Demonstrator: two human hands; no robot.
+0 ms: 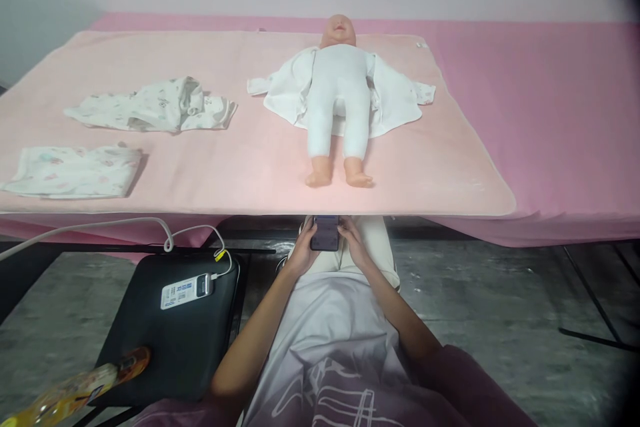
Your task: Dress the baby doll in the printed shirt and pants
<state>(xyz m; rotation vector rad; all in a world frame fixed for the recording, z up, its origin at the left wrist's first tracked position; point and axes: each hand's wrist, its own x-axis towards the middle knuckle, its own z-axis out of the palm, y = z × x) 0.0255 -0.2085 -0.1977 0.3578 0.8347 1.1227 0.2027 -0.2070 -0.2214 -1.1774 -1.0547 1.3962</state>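
A dark smartphone is held over my lap, just below the table's front edge. My left hand grips its left side, thumb on the screen. On the phone's right side, my right hand holds it with the thumb bent over the edge. Beyond the phone, a baby doll lies on its back, feet toward me. A small white shirt is spread out under the doll, its sleeves stretched to both sides. Neither hand touches the doll.
Left on the pink mat lie a crumpled printed baby garment and a folded printed cloth. A black stool at my left carries a white power bank with a cable. A drink bottle is beside it.
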